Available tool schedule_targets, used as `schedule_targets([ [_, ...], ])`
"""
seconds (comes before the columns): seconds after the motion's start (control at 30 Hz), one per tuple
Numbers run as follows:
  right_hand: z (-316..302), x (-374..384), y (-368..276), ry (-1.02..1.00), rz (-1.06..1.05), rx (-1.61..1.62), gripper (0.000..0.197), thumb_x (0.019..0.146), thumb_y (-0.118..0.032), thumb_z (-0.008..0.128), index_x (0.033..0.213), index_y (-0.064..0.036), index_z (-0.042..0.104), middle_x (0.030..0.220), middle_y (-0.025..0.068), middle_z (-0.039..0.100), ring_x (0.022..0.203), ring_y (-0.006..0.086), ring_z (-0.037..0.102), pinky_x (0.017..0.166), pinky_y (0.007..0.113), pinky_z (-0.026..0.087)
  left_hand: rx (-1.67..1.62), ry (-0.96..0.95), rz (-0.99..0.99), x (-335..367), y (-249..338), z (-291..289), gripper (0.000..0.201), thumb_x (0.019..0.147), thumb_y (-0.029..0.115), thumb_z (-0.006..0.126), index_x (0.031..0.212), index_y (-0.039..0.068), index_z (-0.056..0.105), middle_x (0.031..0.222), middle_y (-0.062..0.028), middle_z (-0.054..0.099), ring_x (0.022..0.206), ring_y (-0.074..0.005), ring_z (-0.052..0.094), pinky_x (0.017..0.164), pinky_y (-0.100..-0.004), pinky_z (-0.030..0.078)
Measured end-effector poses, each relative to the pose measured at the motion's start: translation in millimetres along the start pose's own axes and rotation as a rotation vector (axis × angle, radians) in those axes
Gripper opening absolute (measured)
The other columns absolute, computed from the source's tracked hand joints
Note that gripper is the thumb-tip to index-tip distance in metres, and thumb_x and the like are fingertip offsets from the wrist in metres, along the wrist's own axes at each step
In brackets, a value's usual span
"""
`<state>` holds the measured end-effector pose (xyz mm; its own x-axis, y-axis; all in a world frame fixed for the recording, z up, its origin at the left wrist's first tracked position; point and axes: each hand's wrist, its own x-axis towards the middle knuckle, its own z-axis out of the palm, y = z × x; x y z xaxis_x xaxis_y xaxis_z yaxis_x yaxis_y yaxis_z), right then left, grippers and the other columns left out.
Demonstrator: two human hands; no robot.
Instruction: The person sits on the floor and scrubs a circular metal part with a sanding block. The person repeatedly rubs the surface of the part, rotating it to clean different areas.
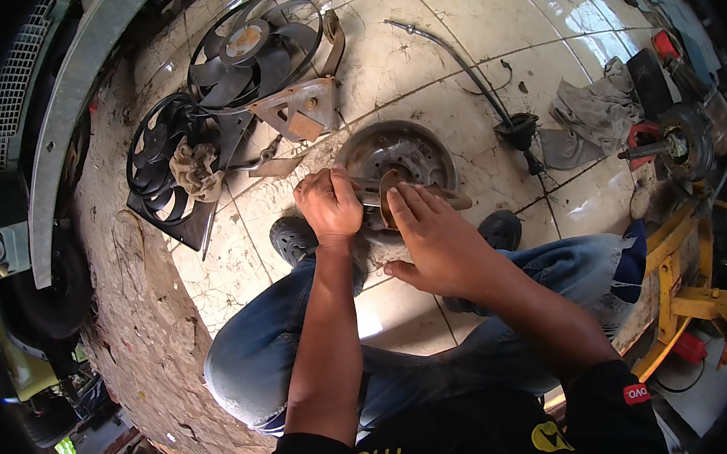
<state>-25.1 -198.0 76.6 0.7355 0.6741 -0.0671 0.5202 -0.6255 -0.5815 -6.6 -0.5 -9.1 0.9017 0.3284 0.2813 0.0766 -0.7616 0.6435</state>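
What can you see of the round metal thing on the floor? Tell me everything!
The round metal thing is dark grey and dish-like, with a raised rim and small holes around its middle. It looks dirty. It lies flat on the tiled floor, near the shoes. The left hand, right hand and a rusty piece partly hide it; I can't tell whether they touch it.

Grey-brown drum (437, 149), rust-brown metal piece (388, 204), blue jeans (258, 355), black fans (269, 68), yellow stand (669, 292), dark-gridded cream floor (466, 14)

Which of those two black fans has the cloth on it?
The lower-left fan: a crumpled beige cloth lies over its right side. The upper, brown-centred fan has none.
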Motion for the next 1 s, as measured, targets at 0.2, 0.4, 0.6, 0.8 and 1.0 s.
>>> schedule_targets([
  [0.2,1,3,0,-0.078,0.045,0.026,0.09,0.08,-0.033,0.079,0.144,0.0118,0.033,0.146,0.0309,0.041,0.139,0.0437,0.041,0.114,0.052,0.035,0.063,0.004,0.055,-4,-3,1,0.044,0.097,0.02,0.046,0.056,0.011,0.061,0.063,-0.0078,0.065,0.072,-0.0328,0.061,0.079,-0.0435,0.04],
  [0.4,6,12,14,-0.062,0.074,0.08,0.089,0.078,-0.033,0.08,0.142,0.01,0.036,0.145,0.0303,0.042,0.137,0.0438,0.043,0.113,0.052,0.035,0.083,0.033,0.075,-4,-9,5,0.043,0.096,0.02,0.046,0.057,0.011,0.061,0.064,-0.0076,0.065,0.073,-0.0329,0.06,0.079,-0.0438,0.04],
  [0.6,10,-1,-1,0.039,-0.005,-0.013,0.087,0.078,-0.032,0.08,0.141,0.0099,0.037,0.144,0.0296,0.044,0.135,0.0434,0.045,0.112,0.051,0.036,0.046,0.032,0.036,-4,-5,4,0.043,0.096,0.021,0.047,0.057,0.011,0.062,0.065,-0.0084,0.065,0.073,-0.0334,0.06,0.078,-0.044,0.04],
  [0.8,3,5,-2,-0.083,0.001,-0.003,0.095,0.08,-0.037,0.078,0.147,0.0111,0.03,0.151,0.0296,0.039,0.142,0.0418,0.038,0.115,0.052,0.033,0.055,-0.002,0.051,-7,-5,1,0.041,0.096,0.021,0.048,0.059,0.01,0.062,0.066,-0.0098,0.065,0.075,-0.0335,0.06,0.078,-0.044,0.039],
  [1.0,7,13,10,-0.091,0.055,0.05,0.096,0.081,-0.037,0.078,0.148,0.0107,0.029,0.151,0.0307,0.037,0.142,0.0425,0.037,0.117,0.052,0.03,0.059,0.008,0.031,-4,-8,4,0.041,0.096,0.02,0.048,0.059,0.01,0.061,0.065,-0.0099,0.064,0.073,-0.0339,0.059,0.077,-0.0441,0.039],
])
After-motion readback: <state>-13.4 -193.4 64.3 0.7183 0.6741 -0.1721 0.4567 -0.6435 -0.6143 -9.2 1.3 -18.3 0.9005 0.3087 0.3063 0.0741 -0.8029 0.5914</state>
